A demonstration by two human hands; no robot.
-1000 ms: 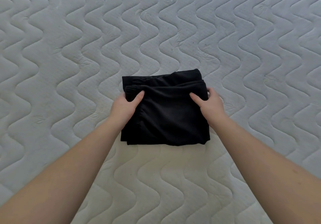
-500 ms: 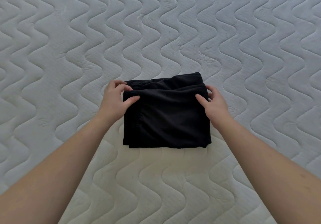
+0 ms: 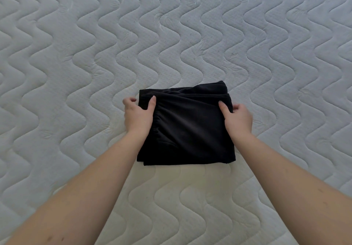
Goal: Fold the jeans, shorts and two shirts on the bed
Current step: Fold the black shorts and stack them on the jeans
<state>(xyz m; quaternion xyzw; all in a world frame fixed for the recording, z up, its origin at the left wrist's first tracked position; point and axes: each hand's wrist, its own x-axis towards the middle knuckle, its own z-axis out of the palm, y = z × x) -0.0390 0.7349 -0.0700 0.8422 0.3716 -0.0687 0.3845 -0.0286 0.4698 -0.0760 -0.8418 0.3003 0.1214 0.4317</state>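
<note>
A black garment with a gathered elastic waistband, the shorts, lies folded into a compact rectangle in the middle of the white quilted mattress. My left hand grips its left edge, thumb on top and fingers curled under the side. My right hand grips the right edge the same way, thumb pressed on the top layer. The far edge shows two stacked layers slightly offset. No other clothes are in view.
The mattress with its wavy stitching fills the whole view on every side of the shorts. My bare forearms reach in from the bottom corners.
Both hands shifted slightly along the side edges of the folded shorts; the left thumb moved back onto the top layer. The bundle stays in place.
</note>
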